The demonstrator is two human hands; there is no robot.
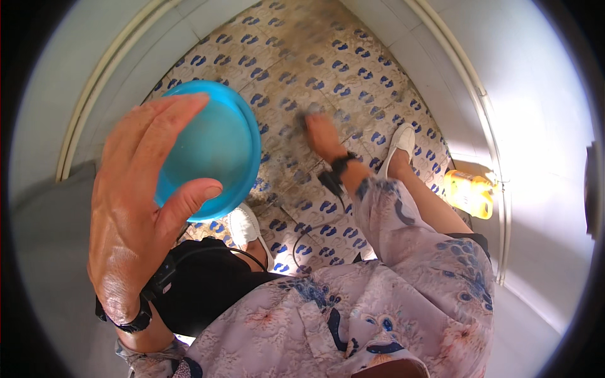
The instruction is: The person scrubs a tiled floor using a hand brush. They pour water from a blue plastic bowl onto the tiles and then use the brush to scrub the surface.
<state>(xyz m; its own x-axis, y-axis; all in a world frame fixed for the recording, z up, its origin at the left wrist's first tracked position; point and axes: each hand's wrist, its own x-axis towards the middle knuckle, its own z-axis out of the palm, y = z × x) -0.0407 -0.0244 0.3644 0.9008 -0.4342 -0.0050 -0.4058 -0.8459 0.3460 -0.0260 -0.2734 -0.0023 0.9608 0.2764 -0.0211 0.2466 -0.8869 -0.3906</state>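
Observation:
My left hand (129, 183) is raised at the left, close to the camera, with its thumb apart from the fingers and nothing in its grasp. Behind it, and partly hidden by it, is a round blue basin (254, 142) that seems to contain cloudy water. Down at the floor (340, 94), near the middle, my right hand (322, 137) is closed and smeared by motion. A dark thing (302, 124) shows at its fingers, too blurred to name. The floor around that hand looks wet and brownish, over a pattern of blue footprints.
A yellow bottle (467, 193) is by the right wall, next to a pale pipe (482, 113). Another pale pipe (94, 94) runs along the left wall. My white shoes (400, 142) are on the floor, and a thin black cable (296, 242) hangs between my legs.

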